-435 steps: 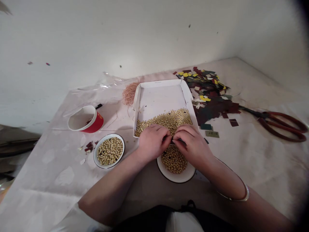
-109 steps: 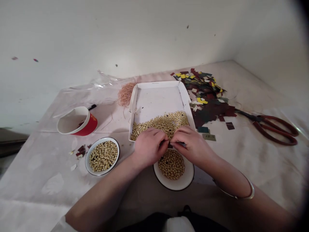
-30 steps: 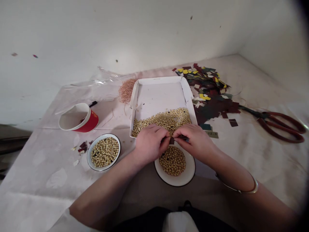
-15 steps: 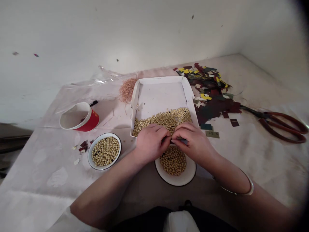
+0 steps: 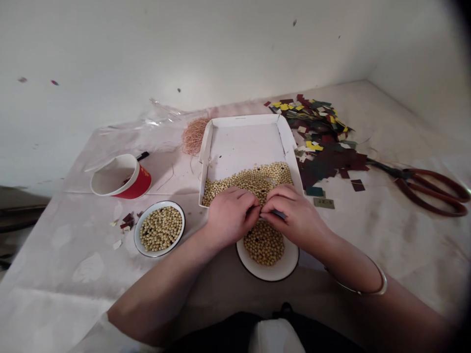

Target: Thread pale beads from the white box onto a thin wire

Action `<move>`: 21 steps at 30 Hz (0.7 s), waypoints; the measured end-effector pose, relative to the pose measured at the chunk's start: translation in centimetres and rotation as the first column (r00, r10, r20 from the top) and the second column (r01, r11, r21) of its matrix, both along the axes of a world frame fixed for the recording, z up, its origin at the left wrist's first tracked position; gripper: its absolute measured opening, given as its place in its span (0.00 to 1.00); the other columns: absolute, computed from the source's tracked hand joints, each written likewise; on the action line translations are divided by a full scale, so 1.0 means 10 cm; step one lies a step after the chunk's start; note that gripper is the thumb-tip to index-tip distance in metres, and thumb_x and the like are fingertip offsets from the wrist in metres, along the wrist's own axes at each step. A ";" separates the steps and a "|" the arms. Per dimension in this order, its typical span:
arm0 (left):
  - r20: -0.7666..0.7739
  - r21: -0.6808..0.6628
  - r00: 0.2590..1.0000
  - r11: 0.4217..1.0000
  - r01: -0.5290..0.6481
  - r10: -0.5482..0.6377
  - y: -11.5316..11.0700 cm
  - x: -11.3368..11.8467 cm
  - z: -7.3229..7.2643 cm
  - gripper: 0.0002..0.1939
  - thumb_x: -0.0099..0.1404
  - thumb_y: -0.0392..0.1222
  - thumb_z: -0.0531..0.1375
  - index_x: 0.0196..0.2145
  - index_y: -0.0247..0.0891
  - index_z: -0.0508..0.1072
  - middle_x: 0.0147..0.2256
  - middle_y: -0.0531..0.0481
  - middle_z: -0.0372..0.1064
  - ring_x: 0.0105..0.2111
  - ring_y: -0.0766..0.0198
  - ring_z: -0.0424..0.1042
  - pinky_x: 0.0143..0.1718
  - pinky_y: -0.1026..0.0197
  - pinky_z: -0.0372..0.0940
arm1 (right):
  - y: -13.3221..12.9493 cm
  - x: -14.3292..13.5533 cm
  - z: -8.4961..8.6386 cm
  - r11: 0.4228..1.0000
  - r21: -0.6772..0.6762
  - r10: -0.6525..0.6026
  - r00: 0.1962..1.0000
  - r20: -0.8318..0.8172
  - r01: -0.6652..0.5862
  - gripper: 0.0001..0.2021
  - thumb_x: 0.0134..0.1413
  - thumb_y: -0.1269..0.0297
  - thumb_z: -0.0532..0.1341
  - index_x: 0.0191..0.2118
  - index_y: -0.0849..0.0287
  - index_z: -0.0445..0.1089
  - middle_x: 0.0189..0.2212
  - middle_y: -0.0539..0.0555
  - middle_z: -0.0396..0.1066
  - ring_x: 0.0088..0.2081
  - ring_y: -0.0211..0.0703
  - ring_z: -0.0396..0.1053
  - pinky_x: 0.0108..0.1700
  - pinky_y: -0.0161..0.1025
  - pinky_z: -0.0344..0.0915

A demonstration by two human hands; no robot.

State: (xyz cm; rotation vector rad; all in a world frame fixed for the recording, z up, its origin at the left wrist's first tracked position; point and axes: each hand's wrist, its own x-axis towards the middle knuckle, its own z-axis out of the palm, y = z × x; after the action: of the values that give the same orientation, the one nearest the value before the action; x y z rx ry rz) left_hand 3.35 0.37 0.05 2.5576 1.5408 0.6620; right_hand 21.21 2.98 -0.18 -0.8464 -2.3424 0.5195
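Note:
My left hand [image 5: 234,214] and my right hand [image 5: 294,212] meet fingertip to fingertip over the near edge of a white shallow box [image 5: 243,117]. Both are closed in a pinch, and whatever sits between the fingertips is too small to make out. Pale round beads [image 5: 246,182], with a few dark ones, cover the near half of the box. Just below my hands stands a white dark-rimmed bowl [image 5: 270,273] holding more of these beads. A second bowl [image 5: 137,238], also filled with beads, is left of my left forearm.
A red and white paper cup [image 5: 142,184] tilts at the left, by a black pen-like object [image 5: 143,156]. Copper-coloured wire [image 5: 194,136] lies beside the box. At the right are coloured cut pieces [image 5: 320,164] and large scissors [image 5: 430,189]. Clear plastic [image 5: 162,115] lies near the wall.
My hands stay pinched together in almost the same place. The whole view has shifted very slightly; nothing else has visibly moved.

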 end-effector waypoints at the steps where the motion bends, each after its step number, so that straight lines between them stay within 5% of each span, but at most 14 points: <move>1: 0.000 0.002 1.000 1.000 -0.001 0.001 0.00 0.00 0.00 0.04 0.61 0.38 0.56 0.29 0.39 0.68 0.27 0.54 0.67 0.30 0.64 0.65 0.33 0.61 0.58 | 0.00 0.00 0.00 1.000 -0.003 -0.005 1.000 0.001 0.005 0.05 0.52 0.72 0.59 0.28 0.57 0.66 0.31 0.52 0.66 0.37 0.44 0.61 0.40 0.43 0.61; 5: -0.012 -0.003 1.000 1.000 -0.009 0.008 0.00 0.00 0.01 0.03 0.61 0.37 0.56 0.29 0.39 0.68 0.27 0.53 0.68 0.31 0.64 0.66 0.33 0.60 0.59 | -0.01 0.00 0.02 0.999 -0.009 -0.038 0.999 0.019 0.038 0.05 0.54 0.70 0.58 0.28 0.56 0.66 0.32 0.53 0.66 0.38 0.45 0.61 0.41 0.44 0.62; 10: -0.008 -0.009 1.000 1.000 0.004 -0.005 0.00 0.00 0.01 0.04 0.61 0.38 0.55 0.29 0.39 0.69 0.27 0.52 0.68 0.31 0.63 0.66 0.33 0.60 0.59 | 0.00 0.04 0.05 0.997 -0.042 0.065 0.996 0.057 -0.063 0.03 0.52 0.67 0.60 0.29 0.56 0.68 0.32 0.53 0.66 0.38 0.44 0.62 0.42 0.44 0.62; 13: -0.008 -0.006 1.000 1.000 -0.005 0.005 0.00 0.00 0.01 0.05 0.62 0.39 0.55 0.30 0.39 0.69 0.27 0.52 0.69 0.31 0.63 0.66 0.34 0.60 0.59 | 0.03 0.09 0.05 0.999 -0.008 -0.034 0.998 0.058 0.034 0.04 0.53 0.64 0.60 0.34 0.58 0.70 0.36 0.55 0.67 0.41 0.46 0.63 0.44 0.45 0.63; 17: -0.004 -0.012 1.000 1.000 0.008 -0.008 0.00 0.00 0.02 0.06 0.63 0.39 0.54 0.29 0.39 0.69 0.27 0.53 0.69 0.31 0.64 0.66 0.34 0.60 0.59 | 0.06 0.12 0.02 0.996 0.039 -0.088 0.972 0.218 0.081 0.15 0.51 0.55 0.62 0.40 0.60 0.71 0.40 0.59 0.67 0.46 0.53 0.61 0.48 0.51 0.60; 21: 0.000 -0.017 1.000 1.000 0.004 -0.004 0.00 0.01 0.03 0.05 0.63 0.38 0.55 0.29 0.39 0.69 0.28 0.53 0.69 0.31 0.64 0.66 0.34 0.60 0.59 | 0.07 0.12 0.01 1.000 0.002 -0.030 0.953 0.303 0.031 0.13 0.51 0.53 0.61 0.35 0.58 0.72 0.38 0.57 0.69 0.45 0.52 0.62 0.47 0.49 0.59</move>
State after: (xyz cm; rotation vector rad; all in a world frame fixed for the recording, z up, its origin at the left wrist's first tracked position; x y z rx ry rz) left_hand 3.41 0.34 0.39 2.5485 1.5340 0.6457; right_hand 22.45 3.67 -0.05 -1.0236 -2.6000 0.4032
